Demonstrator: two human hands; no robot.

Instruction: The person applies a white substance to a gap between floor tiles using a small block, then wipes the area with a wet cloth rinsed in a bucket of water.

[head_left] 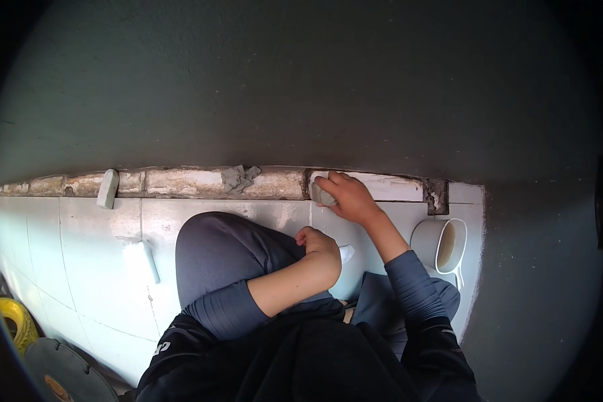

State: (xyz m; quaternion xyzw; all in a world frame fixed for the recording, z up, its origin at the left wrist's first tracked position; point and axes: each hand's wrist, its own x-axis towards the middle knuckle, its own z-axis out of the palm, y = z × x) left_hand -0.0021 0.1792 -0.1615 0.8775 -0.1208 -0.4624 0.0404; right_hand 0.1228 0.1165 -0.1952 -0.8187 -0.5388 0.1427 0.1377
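My right hand (pixel 348 194) is closed round a small grey block (pixel 323 194). It presses the block to the pale strip (pixel 392 187) along the foot of the dark wall, beside a dark joint. My left hand (pixel 317 242) rests by my bent knee with its fingers curled in, and nothing shows in it. Crumpled grey scraps (pixel 240 179), perhaps cloth or paper, lie on the strip left of my right hand. Farther left, a pale oblong block (pixel 107 189) leans against the strip.
A white mug-like pot (pixel 427 244) with a handle holds cloudy liquid at the right. A dark gap (pixel 437 197) breaks the strip behind it. On the tiles (pixel 100 248) at left lies a pale packet (pixel 141 260). A yellow ring-shaped thing (pixel 19 325) and a dark round object (pixel 63 372) stand lower left.
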